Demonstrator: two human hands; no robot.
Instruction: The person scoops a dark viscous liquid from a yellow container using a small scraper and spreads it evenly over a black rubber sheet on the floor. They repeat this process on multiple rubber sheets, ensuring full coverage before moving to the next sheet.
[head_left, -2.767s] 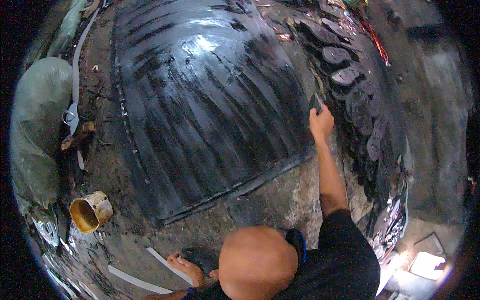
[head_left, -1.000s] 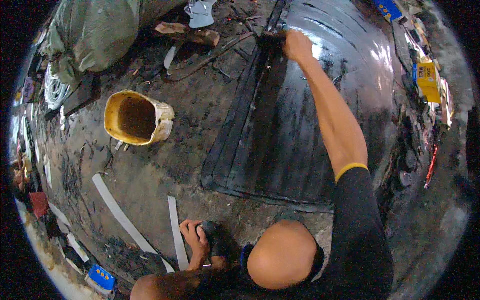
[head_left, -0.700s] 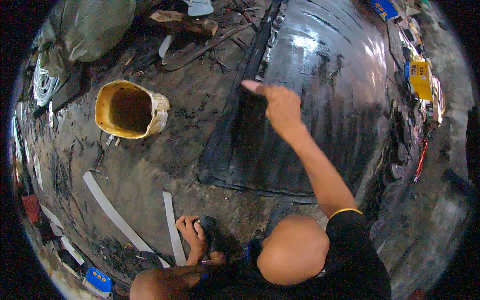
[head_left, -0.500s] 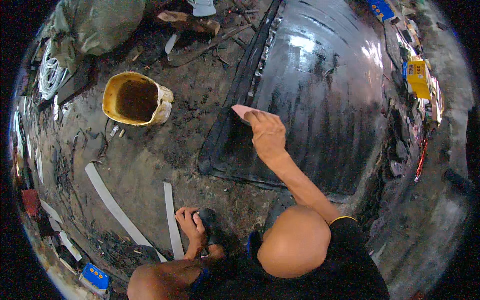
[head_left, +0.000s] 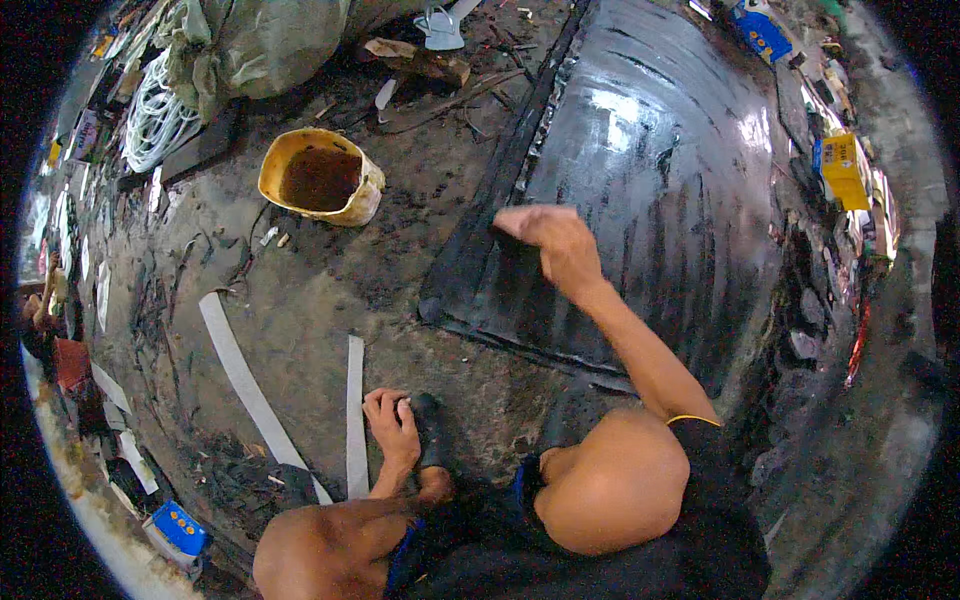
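Observation:
My right hand (head_left: 568, 255) is closed on a flat pink piece (head_left: 516, 220), whose kind I cannot make out. It holds the piece at the left side of a large black sheet (head_left: 650, 200), which is wet and shiny with streaks along its length. Down beside my dark shoe (head_left: 426, 415), my left hand (head_left: 393, 428) has its fingers bent in toward the thumb; a small pale spot shows there, too small to name. Two pale grey strips (head_left: 356, 420) lie on the ground left of that hand.
A yellow bucket (head_left: 370, 195) with dark brown liquid stands left of the sheet. Behind it are a big greenish sack (head_left: 260, 45), coiled white cord (head_left: 155, 125) and a piece of wood (head_left: 420, 62). Boxes, one yellow (head_left: 846, 172), and litter line the right side.
My right hand has shifted slightly with the pink piece, now tilted flatter and blurred by motion. The whole view has shifted a little; my left hand stays beside the shoe.

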